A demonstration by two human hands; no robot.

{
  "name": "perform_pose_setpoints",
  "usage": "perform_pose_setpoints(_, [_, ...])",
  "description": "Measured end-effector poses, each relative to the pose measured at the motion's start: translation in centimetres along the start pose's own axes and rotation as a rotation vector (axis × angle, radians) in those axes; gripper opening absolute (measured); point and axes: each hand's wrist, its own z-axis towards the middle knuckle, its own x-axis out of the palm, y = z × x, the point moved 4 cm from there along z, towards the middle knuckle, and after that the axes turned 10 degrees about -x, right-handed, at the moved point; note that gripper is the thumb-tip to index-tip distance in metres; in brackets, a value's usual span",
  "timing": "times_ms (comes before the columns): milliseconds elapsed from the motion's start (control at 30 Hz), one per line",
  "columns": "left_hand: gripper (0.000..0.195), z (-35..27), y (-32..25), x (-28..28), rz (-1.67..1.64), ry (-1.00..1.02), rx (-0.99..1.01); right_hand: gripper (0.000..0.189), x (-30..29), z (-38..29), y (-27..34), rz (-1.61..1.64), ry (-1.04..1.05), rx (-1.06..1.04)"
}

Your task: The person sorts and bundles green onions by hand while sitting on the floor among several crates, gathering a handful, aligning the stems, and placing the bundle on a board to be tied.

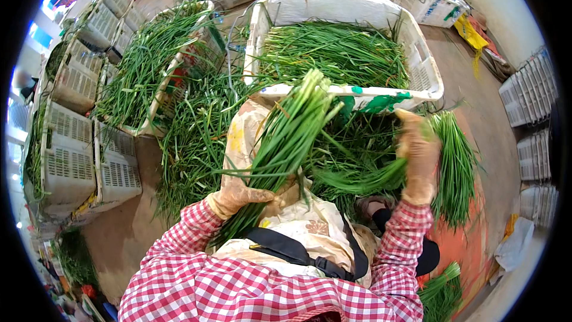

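Across my lap slants a thick bunch of garlic chives, pale cut ends up. My left hand, in a dirty tan glove, is closed around its lower part. To the right, my gloved right hand is blurred and grips a small wisp of chives, whose green ends trail left. Just beside that hand, a neat bundle of chives lies on an orange surface. Before me stands a white plastic crate holding many chives, with a white sheet over its far side.
Loose chives cover the floor by my legs. At left, a heaped crate stands near stacked crates. More crates are nested along the right wall. Another chive bundle lies at lower right.
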Motion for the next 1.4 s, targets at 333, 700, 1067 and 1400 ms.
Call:
perform_pose_setpoints(333, [0.076,-2.1,2.1,0.5,-0.244,0.233,-0.217,0.028,7.9,-4.2,-0.8,0.740,0.427,0.385])
perform_pose_setpoints(700, [0.070,-0.9,2.1,1.7,-0.479,0.314,-0.344,0.031,7.4,-5.5,-3.2,0.802,0.372,0.374])
perform_pose_setpoints(1067, [0.065,-2.0,1.8,-0.2,0.182,-0.124,0.005,0.024,3.3,-4.6,0.5,0.215,0.140,0.095])
perform_pose_setpoints(1400, [0.076,-2.8,3.1,0.5,0.942,-0.243,0.512,0.038,8.8,-8.0,-1.0,-0.042,0.267,0.140])
